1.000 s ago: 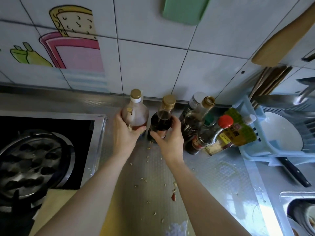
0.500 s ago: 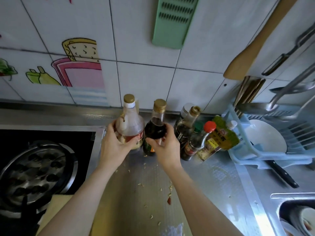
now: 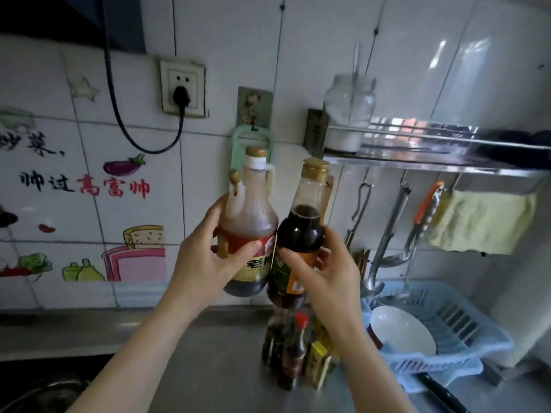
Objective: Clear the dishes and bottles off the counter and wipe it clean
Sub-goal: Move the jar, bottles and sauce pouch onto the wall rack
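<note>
— White tiles with food stickers cover the wall [image 3: 98, 204], and a grey counter [image 3: 208, 353] runs along the bottom of the frame. What are the hands doing?

— Both hands are up in the middle of the frame, each wrapped around a bottle. The left hand [image 3: 205, 257] holds the jug bottle [image 3: 249, 231] by its lower body. It has a gold cap, a small handle and brown liquid low inside.

— And the other one?

— The right hand [image 3: 322, 269] grips the dark bottle [image 3: 301, 234] by its label. That one has a gold cap too and is half full of black sauce. The two bottles touch side by side, high above the counter.

— Anything left down there?

— Yes, more sauce bottles [image 3: 295, 350] stand together at the bottom middle. Just right of them is a blue dish rack [image 3: 465, 326] with a white bowl [image 3: 402, 332] in it. A yellow cloth [image 3: 480, 222] hangs under the metal shelf [image 3: 432, 162] at the right.
</note>
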